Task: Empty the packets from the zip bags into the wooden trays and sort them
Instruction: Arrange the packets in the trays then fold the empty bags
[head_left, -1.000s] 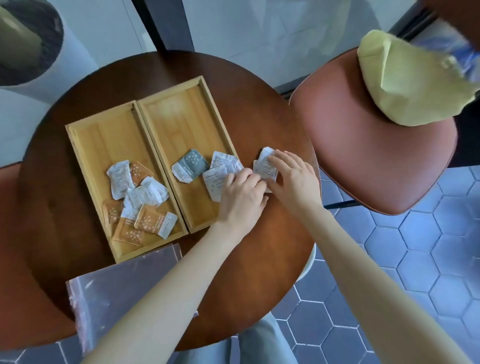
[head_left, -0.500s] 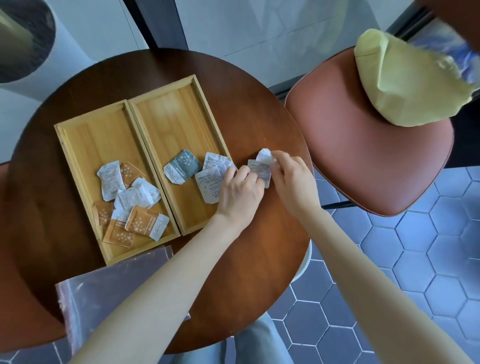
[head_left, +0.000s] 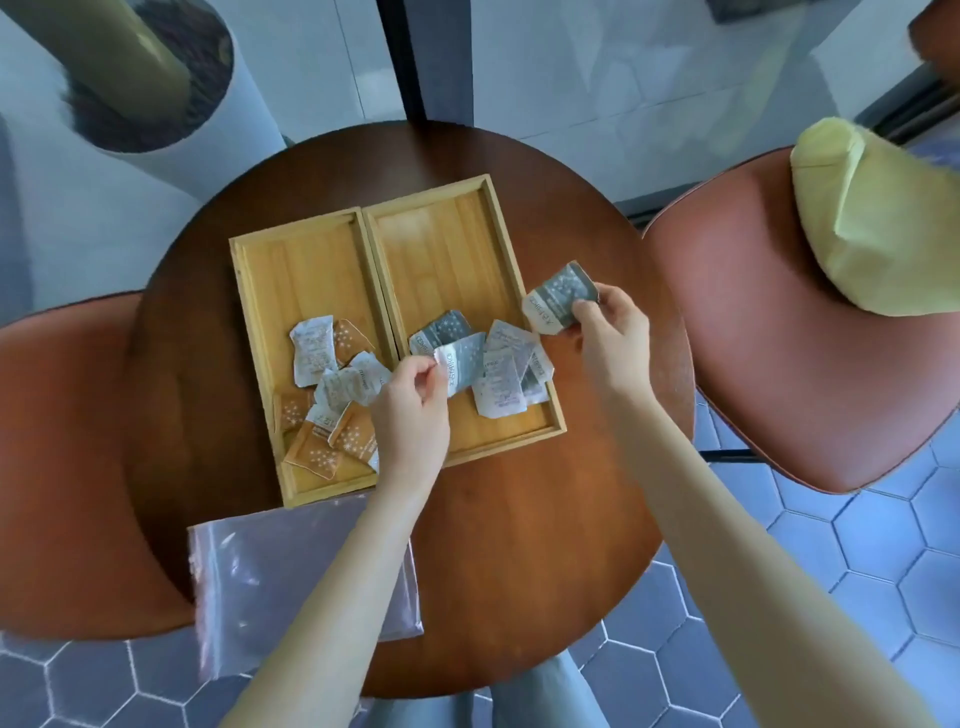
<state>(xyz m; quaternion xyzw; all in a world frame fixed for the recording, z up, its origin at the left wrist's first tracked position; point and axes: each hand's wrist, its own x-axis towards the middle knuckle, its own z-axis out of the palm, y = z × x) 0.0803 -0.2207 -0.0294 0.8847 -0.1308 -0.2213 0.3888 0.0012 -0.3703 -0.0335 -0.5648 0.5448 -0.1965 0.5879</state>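
Sorting by colour seems the aim. The right hand (head_left: 610, 332) pinches a grey packet (head_left: 560, 297) just right of the right wooden tray (head_left: 447, 234), ready to drop in; the left hand (head_left: 413, 410) pinches another grey packet (head_left: 462, 364) over that tray's pile.

- far halves of both wooden trays (head_left: 311, 249) are bare wood, easy to reach into
- near halves are cluttered with packets (head_left: 498, 374)
- left hand (head_left: 410, 415) hangs over the seam between the trays, right hand (head_left: 613, 332) over the right tray's right rim
- zip bag (head_left: 270, 571) covers the worktop's (head_left: 519, 545) near-left edge
- near-right worktop is open
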